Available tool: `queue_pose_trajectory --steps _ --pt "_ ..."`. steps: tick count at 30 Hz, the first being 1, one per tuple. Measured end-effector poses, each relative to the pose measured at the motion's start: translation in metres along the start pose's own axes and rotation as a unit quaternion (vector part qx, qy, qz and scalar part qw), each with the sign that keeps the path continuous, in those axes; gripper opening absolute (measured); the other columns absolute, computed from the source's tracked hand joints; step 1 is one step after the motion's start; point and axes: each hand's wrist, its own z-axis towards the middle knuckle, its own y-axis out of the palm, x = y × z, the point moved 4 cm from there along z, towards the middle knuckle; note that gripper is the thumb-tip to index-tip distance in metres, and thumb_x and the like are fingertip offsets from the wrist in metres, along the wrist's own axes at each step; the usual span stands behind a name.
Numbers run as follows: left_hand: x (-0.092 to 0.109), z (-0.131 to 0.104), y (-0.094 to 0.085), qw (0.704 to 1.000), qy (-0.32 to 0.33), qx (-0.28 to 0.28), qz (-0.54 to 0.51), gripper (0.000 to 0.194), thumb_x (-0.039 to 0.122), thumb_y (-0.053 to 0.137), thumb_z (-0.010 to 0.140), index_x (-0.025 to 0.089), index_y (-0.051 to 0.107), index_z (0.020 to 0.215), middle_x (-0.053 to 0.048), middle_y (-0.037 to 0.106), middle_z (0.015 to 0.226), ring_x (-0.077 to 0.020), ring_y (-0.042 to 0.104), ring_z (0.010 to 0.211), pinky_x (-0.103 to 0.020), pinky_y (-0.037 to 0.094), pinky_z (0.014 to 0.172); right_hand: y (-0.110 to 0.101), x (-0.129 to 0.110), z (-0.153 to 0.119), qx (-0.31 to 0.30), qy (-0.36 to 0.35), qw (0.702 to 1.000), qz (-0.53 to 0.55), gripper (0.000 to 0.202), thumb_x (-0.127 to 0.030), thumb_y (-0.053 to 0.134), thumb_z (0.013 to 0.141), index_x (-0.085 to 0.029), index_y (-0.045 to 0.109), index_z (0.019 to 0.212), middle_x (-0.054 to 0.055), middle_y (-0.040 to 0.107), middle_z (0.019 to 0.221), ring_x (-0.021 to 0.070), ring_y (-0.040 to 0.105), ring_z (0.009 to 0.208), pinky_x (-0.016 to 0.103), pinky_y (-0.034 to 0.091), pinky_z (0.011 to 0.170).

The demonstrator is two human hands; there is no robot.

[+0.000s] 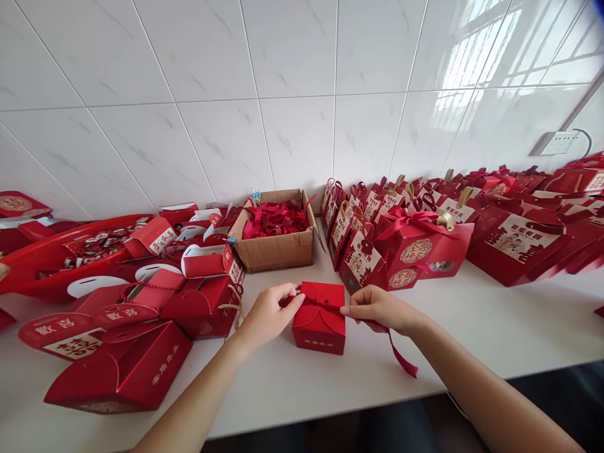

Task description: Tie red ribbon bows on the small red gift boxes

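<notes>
Centrally, a small red gift box point(318, 345) stands on the white worktop point(283, 402), between the left hand point(268, 314) and the right hand point(384, 308). A dark red ribbon point(402, 362) runs across its top, caught by the fingers at both sides: the left thumb and forefinger pinch it at the box's left edge, while the right fingers grip it just beyond the right edge, its loose tail drooping to the right. A bare strip of worktop lies between the gift box and the near edge, and more open surface stretches to the right. On the left, folded red cartons point(123, 371) crowd together, a twisted gold cord point(231, 306) showing just beside the left hand. Farther off, a corrugated cardboard box point(274, 253) is heaped with loose ribbons point(276, 219); to its right stand rows of red gift bags point(340, 233) with looped handles. The gift box is smooth card with curved flaps and pale printed characters on its near face. Glossy, veined wall tiles point(297, 138) rise behind.
</notes>
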Motion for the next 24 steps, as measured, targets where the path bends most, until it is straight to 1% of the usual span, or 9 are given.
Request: queue_pose_trajectory --steps 4,7,10,12,15,18,20,22,24 --pt "-0.001 0.001 0.000 1.000 -0.003 0.001 -0.014 0.033 0.043 0.048 0.085 0.020 0.045 0.061 -0.006 0.071 0.090 -0.0284 0.059 0.110 -0.034 0.045 0.087 -0.008 0.007 0.001 0.036 -0.019 0.996 0.074 0.044 -0.051 0.073 0.068 -0.017 0.046 0.058 -0.010 0.034 0.042 0.0033 0.028 0.035 0.020 0.014 0.036" --pt "-0.004 0.000 0.000 0.999 -0.004 0.014 -0.034 0.032 0.041 0.050 0.084 0.020 0.045 0.060 -0.008 0.071 0.099 -0.0284 0.059 0.111 -0.034 0.045 0.088 -0.006 0.011 -0.006 0.026 -0.033 0.994 0.103 0.039 -0.048 0.070 0.073 -0.016 0.051 0.063 -0.008 0.039 0.044 0.0041 0.032 0.038 0.020 0.017 0.039" --pt "-0.006 -0.003 0.001 0.998 -0.007 0.025 -0.051 0.032 0.040 0.051 0.084 0.020 0.047 0.060 -0.009 0.070 0.106 -0.0268 0.061 0.109 -0.033 0.045 0.088 -0.001 0.010 -0.014 -0.004 -0.072 0.989 0.131 0.034 -0.042 0.069 0.076 -0.015 0.056 0.063 -0.005 0.045 0.049 0.0051 0.038 0.044 0.020 0.026 0.044" --pt "-0.003 -0.004 0.002 0.999 -0.004 0.024 -0.045 0.032 0.041 0.050 0.085 0.020 0.048 0.061 -0.007 0.070 0.103 -0.0250 0.061 0.107 -0.031 0.046 0.086 0.001 0.006 -0.017 0.019 -0.129 0.977 0.169 0.029 -0.038 0.070 0.077 -0.015 0.059 0.063 -0.003 0.051 0.056 0.0070 0.045 0.053 0.021 0.035 0.052" --pt "0.002 -0.006 0.002 1.000 0.007 0.027 0.002 0.026 0.040 0.049 0.086 0.020 0.051 0.068 -0.004 0.069 0.094 -0.0214 0.064 0.091 -0.029 0.047 0.075 0.004 -0.003 -0.017 0.050 -0.197 0.953 0.223 0.016 -0.032 0.070 0.078 -0.018 0.066 0.073 -0.001 0.060 0.068 0.0099 0.054 0.065 0.024 0.043 0.064" --pt "0.006 -0.005 0.002 0.999 0.009 0.030 0.044 0.017 0.038 0.051 0.084 0.021 0.054 0.084 -0.002 0.066 0.086 -0.0187 0.062 0.076 -0.029 0.046 0.066 0.009 -0.011 -0.014 0.036 -0.217 0.945 0.243 0.015 -0.030 0.070 0.078 -0.020 0.070 0.089 0.000 0.064 0.076 0.0104 0.056 0.067 0.026 0.046 0.068" --pt "0.010 -0.004 0.000 0.997 0.036 0.052 0.046 0.017 0.035 0.055 0.081 0.022 0.055 0.092 -0.004 0.065 0.096 -0.0206 0.061 0.088 -0.032 0.047 0.074 0.012 -0.015 -0.012 0.027 -0.214 0.946 0.241 0.022 -0.030 0.069 0.079 -0.020 0.070 0.099 0.001 0.066 0.081 0.0108 0.058 0.069 0.027 0.047 0.071" --pt "0.018 -0.002 -0.004 0.992 0.069 0.098 0.027 0.020 0.033 0.057 0.080 0.021 0.056 0.095 -0.006 0.062 0.109 -0.0230 0.057 0.104 -0.036 0.044 0.089 0.013 -0.017 -0.011 0.025 -0.202 0.952 0.228 0.029 -0.030 0.068 0.079 -0.021 0.068 0.107 0.002 0.068 0.086 0.0116 0.060 0.073 0.028 0.047 0.073" --pt "0.028 0.000 -0.006 0.991 0.072 0.110 -0.017 0.022 0.037 0.056 0.082 0.021 0.058 0.096 -0.007 0.063 0.111 -0.0232 0.055 0.107 -0.038 0.041 0.095 0.013 -0.019 -0.011 0.033 -0.196 0.958 0.209 0.035 -0.029 0.069 0.078 -0.021 0.066 0.112 0.003 0.069 0.087 0.0121 0.061 0.074 0.028 0.047 0.072"
